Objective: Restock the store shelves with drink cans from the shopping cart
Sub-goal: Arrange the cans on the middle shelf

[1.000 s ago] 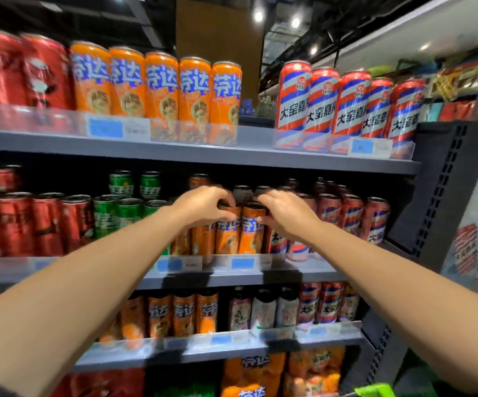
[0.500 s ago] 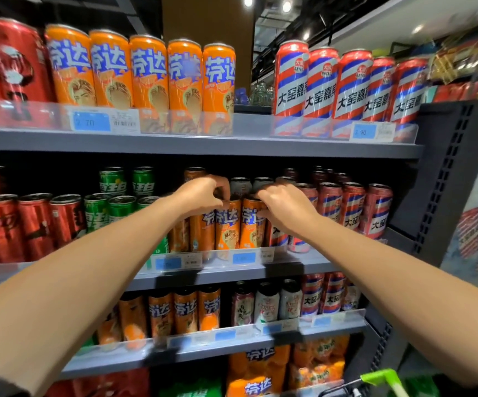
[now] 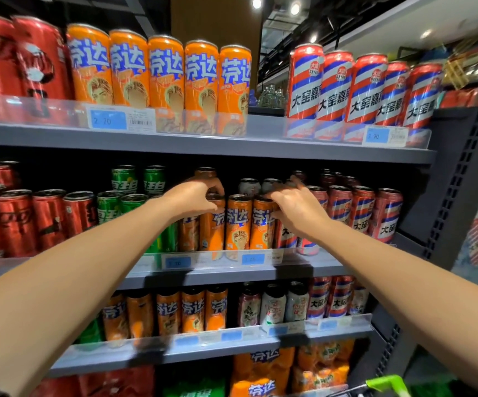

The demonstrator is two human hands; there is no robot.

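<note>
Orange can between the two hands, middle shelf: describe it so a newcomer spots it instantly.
Find the second shelf from the top, with red cans left, green ones next, then orange. In the front orange row, take the can standing in the gap between the left hand and right hand. Unlike its orange neighbours on either side, no hand covers it: its top and printed face show fully.

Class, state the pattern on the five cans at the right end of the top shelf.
Diagonal red, white and blue stripes on the striped cans, seen in the head view.

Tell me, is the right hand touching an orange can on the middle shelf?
Touching. The head view shows the right hand resting its fingers on the top rim of the rightmost front orange can.
</note>
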